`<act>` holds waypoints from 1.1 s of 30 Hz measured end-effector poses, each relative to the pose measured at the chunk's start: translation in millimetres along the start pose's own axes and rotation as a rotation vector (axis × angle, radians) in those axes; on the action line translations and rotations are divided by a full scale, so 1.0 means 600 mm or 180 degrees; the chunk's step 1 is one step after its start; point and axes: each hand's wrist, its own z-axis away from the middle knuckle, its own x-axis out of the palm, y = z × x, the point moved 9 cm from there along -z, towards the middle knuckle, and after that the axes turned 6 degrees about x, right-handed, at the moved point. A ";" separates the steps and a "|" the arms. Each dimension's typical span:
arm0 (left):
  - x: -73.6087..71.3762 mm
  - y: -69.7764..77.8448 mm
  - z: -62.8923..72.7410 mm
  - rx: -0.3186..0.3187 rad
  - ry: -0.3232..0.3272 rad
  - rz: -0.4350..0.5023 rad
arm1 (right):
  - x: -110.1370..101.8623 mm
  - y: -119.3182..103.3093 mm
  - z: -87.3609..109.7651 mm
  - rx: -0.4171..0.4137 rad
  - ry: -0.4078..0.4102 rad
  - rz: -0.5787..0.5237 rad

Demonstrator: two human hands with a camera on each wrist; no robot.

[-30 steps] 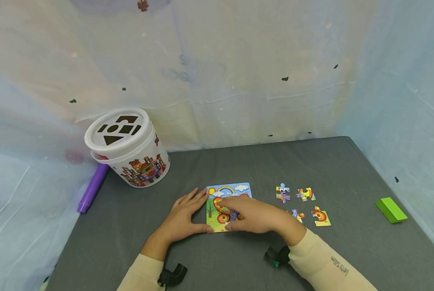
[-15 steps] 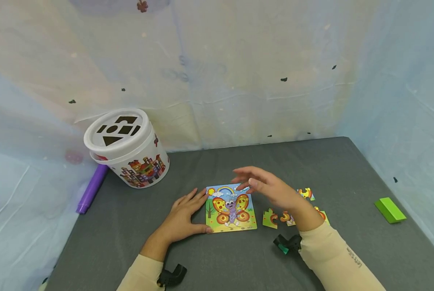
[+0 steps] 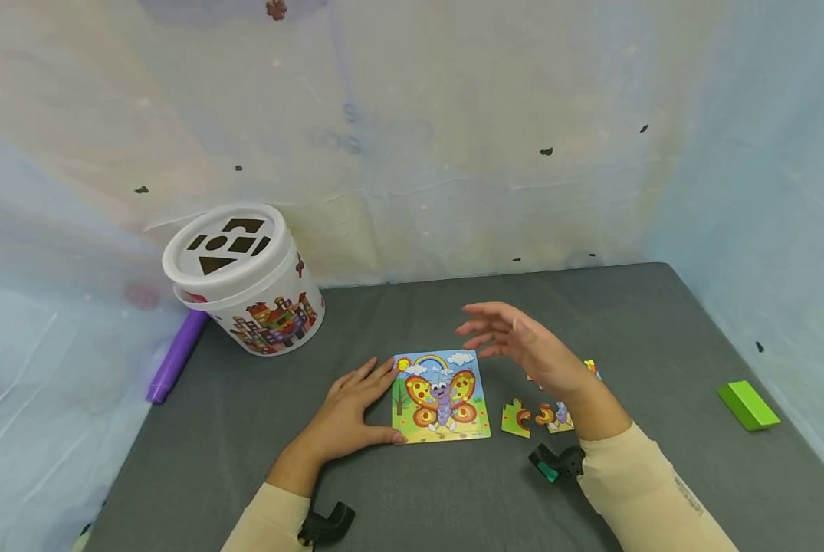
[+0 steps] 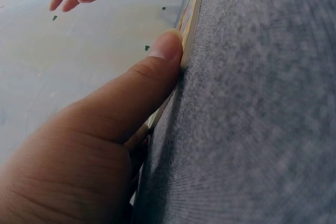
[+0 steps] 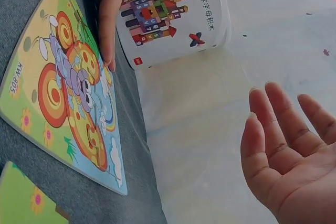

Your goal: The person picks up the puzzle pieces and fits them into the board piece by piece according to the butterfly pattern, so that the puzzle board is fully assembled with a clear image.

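Note:
A square butterfly picture board (image 3: pixel 442 399) lies flat on the dark grey table, its whole printed picture visible. My left hand (image 3: pixel 346 410) lies along its left edge, fingertips at the upper corner and thumb at the lower one. Close up in the left wrist view, the thumb (image 4: pixel 142 77) rests against the board's edge. My right hand (image 3: pixel 529 349) is raised beyond the board's upper right corner, fingers spread and slightly bent, holding nothing. Below its wrist lie several jigsaw pieces, among them a green corner piece (image 3: pixel 515 418); others are partly hidden by the forearm.
A white bucket (image 3: pixel 274 314) with shape cut-outs in its lid stands at the back left. Beside it, a purple tube (image 3: pixel 177 356) lies near the left table edge. At the far right sits a bright green block (image 3: pixel 748 405). Pale sheeting rises behind the table.
My right hand has lifted off the board and moved up and right, uncovering the butterfly picture. Its forearm now covers some pieces on the right. The left hand has stayed put.

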 end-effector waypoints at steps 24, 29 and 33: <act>-0.001 0.009 0.002 0.0009 0.0009 0.0052 | -0.125 0.059 0.149 0.0506 0.1084 0.0432; 0.001 0.005 0.001 -0.0003 -0.0009 0.0028 | -0.147 0.095 0.170 0.0813 0.1337 0.1067; -0.003 0.006 0.001 0.0025 0.0020 0.0018 | -0.153 0.129 0.173 0.1082 0.1310 0.1583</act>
